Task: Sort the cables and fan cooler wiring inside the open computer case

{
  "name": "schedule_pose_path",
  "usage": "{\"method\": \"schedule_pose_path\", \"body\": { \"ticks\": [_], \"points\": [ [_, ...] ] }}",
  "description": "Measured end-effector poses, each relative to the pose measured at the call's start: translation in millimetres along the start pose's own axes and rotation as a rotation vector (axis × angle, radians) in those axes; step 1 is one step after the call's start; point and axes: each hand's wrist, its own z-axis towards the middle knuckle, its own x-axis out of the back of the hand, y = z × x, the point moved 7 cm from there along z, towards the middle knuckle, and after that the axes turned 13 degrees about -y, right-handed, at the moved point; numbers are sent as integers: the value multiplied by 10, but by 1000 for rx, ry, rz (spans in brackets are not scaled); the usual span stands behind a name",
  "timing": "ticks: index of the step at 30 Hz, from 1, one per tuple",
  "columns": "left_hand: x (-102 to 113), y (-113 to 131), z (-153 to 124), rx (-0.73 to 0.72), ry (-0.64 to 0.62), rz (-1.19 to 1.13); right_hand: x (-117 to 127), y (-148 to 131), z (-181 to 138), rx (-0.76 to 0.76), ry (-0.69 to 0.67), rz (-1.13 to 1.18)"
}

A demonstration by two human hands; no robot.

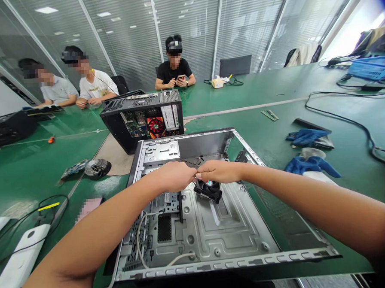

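An open, stripped grey computer case (216, 228) lies flat on the green table in front of me. A small black cooler fan (208, 189) sits tilted inside it, near the middle. My left hand (174, 176) and my right hand (218, 171) meet just above the fan, both with fingers pinched together. They seem to grip a thin dark wire (191, 163) that runs from the fan, though what sits between the fingertips is too small to name. A white cable (142, 245) loops across the case floor at the left.
A second black computer case (142, 118) with a red fan stands behind. Blue gloves (309, 150) lie at the right, a black cable (349, 118) beyond them. A round part (97, 168) and white devices (20, 256) lie left. Three people sit at the far side.
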Motion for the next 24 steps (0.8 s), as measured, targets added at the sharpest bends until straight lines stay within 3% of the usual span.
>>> {"method": "schedule_pose_path", "body": {
  "ticks": [13, 24],
  "points": [
    [-14, -19, 21, -39, -2, -44, 19, -14, -4, -15, 41, -32],
    [-13, -12, 11, -34, -7, -27, 3, -5, -9, -18, -19, 68]
  ]
}}
